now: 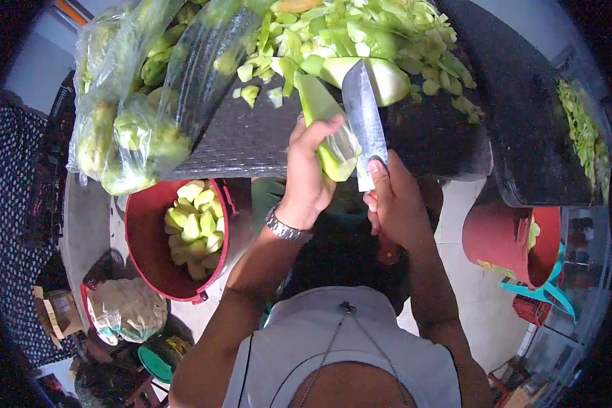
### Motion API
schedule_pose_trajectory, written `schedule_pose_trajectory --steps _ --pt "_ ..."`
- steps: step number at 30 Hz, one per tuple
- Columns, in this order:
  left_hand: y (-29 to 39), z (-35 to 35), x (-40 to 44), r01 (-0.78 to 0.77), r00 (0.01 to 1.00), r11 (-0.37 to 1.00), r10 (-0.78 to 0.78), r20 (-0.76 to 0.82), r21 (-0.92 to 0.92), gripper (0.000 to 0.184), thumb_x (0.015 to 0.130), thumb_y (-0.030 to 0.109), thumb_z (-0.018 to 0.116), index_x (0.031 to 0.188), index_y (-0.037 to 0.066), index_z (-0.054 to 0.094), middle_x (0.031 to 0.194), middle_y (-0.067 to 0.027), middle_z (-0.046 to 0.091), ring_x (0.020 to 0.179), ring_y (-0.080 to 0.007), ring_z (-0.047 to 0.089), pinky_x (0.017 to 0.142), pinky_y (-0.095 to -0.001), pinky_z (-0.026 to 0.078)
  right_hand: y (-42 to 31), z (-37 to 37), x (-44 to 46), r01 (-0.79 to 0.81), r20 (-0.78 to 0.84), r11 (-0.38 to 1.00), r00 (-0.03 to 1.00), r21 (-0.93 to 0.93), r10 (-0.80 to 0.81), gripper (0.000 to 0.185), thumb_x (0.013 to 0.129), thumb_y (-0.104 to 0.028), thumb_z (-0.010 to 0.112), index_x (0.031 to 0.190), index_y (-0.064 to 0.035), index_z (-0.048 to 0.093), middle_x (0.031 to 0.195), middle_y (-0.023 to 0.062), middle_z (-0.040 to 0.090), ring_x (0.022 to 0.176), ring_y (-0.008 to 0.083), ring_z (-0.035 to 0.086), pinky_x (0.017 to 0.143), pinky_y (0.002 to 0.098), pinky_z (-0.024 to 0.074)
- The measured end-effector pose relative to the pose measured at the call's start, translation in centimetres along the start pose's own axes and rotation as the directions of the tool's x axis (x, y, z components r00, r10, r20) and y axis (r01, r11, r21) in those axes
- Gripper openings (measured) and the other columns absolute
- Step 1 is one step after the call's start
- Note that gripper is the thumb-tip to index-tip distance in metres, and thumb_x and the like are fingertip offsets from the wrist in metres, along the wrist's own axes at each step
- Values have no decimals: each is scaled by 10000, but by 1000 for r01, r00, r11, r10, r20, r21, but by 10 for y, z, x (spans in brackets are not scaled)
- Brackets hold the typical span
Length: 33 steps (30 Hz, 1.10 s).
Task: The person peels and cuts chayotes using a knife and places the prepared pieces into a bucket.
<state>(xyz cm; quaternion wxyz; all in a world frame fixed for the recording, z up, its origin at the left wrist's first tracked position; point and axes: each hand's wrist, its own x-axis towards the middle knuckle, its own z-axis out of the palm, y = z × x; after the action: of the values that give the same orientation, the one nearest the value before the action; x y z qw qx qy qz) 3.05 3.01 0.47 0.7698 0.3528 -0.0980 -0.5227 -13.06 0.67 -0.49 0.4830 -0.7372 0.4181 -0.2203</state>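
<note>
My left hand (311, 163), with a metal watch at the wrist, is wrapped round a long pale green vegetable piece (330, 132) above the table's near edge. My right hand (394, 197) grips a large knife (366, 119) by its reddish handle, thumb near the base of the blade. The blade points away from me, just right of the vegetable piece; whether they touch is unclear. Behind the blade, a peeled pale vegetable (384, 80) lies on the dark table (241, 139). Green peelings (415, 34) are heaped at the back.
Clear plastic bags of green vegetables (132, 129) lie at the table's left. Below stands a red bucket (132, 238) with cut pieces (200, 221). Another red bucket (489, 238) is at right, beside a turquoise object (554, 292). A filled sack (126, 309) sits lower left.
</note>
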Motion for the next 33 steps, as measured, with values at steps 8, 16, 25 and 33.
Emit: schedule_pose_trajectory --steps 8,16,25,33 --pt "5 2 5 -32 999 992 28 -36 -118 368 988 294 581 1255 42 596 1098 -93 703 939 -225 703 833 -373 574 -12 -4 -5 -16 15 1000 1000 -17 17 276 1088 -308 404 1142 -57 506 635 33 493 422 103 469 399 280 412" --pt "14 9 11 5 988 969 33 148 -246 406 1050 376 504 1279 50 580 1122 -91 698 947 -227 710 821 -376 592 -23 -13 -12 -112 72 990 992 82 107 383 1041 -235 498 1320 23 460 970 265 603 830 419 608 736 492 483" --pt "12 12 11 14 987 985 14 160 -173 453 1049 395 497 1321 36 544 1136 -112 689 953 -252 709 828 -401 590 -28 -15 -12 -143 61 978 989 151 135 366 1017 -179 532 1321 17 480 928 230 604 732 330 616 677 442 502" --pt "-6 20 3 -74 988 983 95 120 -167 450 1046 379 504 1324 27 536 1142 -116 688 960 -246 705 842 -375 581 -13 -14 -1 -5 49 974 999 225 -6 345 1071 -230 428 1356 -37 449 703 74 477 514 164 480 477 328 424"
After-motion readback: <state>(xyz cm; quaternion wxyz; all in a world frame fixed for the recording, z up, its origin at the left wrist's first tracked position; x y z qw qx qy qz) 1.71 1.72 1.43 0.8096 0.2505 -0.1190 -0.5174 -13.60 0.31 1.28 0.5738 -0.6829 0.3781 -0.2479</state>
